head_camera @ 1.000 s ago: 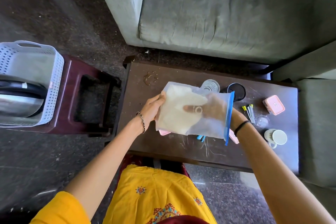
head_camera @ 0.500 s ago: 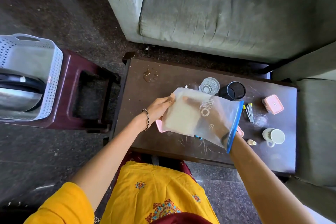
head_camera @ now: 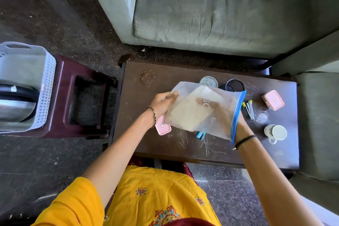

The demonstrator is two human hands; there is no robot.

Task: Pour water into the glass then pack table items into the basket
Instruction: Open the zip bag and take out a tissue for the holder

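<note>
Fingers [head_camera: 173, 95] of the left hand [head_camera: 161, 105] are pinched on the zip bag [head_camera: 203, 110], the right hand [head_camera: 220, 111] inside; glass [head_camera: 208, 81] filled, basket [head_camera: 45, 86] packing barely begun.

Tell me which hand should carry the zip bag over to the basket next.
Left, probably. The left hand already grips the zip bag at its closed end, on the basket side. The right hand is inside the bag and must withdraw first.
</note>
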